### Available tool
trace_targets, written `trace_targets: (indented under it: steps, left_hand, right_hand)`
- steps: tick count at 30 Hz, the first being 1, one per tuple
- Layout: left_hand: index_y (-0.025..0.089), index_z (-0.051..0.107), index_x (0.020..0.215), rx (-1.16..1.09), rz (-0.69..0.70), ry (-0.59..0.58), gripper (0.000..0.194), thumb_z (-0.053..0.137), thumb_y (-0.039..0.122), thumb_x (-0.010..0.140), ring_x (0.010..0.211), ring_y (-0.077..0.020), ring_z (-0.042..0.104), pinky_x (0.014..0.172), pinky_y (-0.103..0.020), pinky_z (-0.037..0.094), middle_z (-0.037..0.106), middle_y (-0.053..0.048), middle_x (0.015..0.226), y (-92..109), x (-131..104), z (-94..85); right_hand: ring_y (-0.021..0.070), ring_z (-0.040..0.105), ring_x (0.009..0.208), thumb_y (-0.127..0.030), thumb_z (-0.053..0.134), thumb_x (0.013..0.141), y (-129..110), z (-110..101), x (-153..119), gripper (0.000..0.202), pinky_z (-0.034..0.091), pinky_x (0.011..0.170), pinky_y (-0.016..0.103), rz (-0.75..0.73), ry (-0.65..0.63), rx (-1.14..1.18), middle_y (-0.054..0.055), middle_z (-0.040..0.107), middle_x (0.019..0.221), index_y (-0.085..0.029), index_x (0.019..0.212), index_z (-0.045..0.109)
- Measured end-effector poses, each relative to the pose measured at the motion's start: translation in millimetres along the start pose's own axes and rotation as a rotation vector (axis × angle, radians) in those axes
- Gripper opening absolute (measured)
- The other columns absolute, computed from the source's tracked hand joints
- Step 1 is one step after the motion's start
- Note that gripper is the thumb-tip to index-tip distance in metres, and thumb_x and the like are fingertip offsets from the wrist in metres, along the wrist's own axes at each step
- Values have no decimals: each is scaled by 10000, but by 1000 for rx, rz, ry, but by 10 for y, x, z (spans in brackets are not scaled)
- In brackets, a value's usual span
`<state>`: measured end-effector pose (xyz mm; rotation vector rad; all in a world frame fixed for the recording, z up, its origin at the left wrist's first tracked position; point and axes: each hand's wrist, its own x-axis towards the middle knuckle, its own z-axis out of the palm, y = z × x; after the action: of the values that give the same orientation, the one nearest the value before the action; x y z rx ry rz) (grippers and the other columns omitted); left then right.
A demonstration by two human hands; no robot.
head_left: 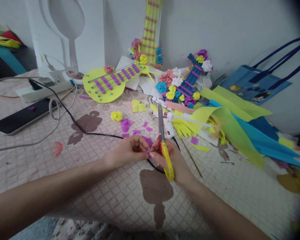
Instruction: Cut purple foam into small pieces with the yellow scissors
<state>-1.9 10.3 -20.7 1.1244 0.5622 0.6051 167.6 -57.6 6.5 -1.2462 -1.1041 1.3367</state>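
At far left, loose paper [5, 39] in and over something dark, too shadowed to tell whether box or bag. Next, on a slab [8, 120], 1 purple scrap [32, 108]; behind, a plug strip [46, 90] with cords in it. Further along, a yellow guitar [107, 88] with purple bars, then, nearer, 1 yellow rose [116, 116] just beside curled petals [126, 124].

In the left hand [126, 150], pinched between thumb and fingertips, a small purple piece [147, 152]; at its other side, gripped by thumb and finger of the right hand [178, 163]. Seemingly at a shaping step, with 2 hands on 1 piece. Also carried in the right hand, scissors [161, 125], with blades together and pointing away from the body; calls for a light pinch, and for care with those tips near the glue gun [169, 128].

Beyond, a blue guitar [192, 78] ringed with paper roses; then a stick [192, 158], long sheets [240, 133] and, by the wall, a blue bag [252, 83], upright on the cloth, with contents hidden from view.
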Motion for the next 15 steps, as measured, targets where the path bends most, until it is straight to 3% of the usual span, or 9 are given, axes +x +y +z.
trace_targets:
  steps: [9,15]
  left_hand:
    - [128,575,818,16,4,-15,319,840,218,665,699,-100,637,684,-233,488,675,1,767,6,-15,32]
    - [131,588,806,62,-50,18,308,837,253,673,685,-93,614,669,-225,479,662,8,756,69,-57,71]
  right_hand:
    - [126,528,624,-292,768,654,62,8,43,289,435,601,263,-42,7,-34,-25,586,728,-218,817,541]
    - [118,549,650,-262,736,673,22,10,28,253,446,607,251,-43,109,-28,-21,591,768,-216,829,543]
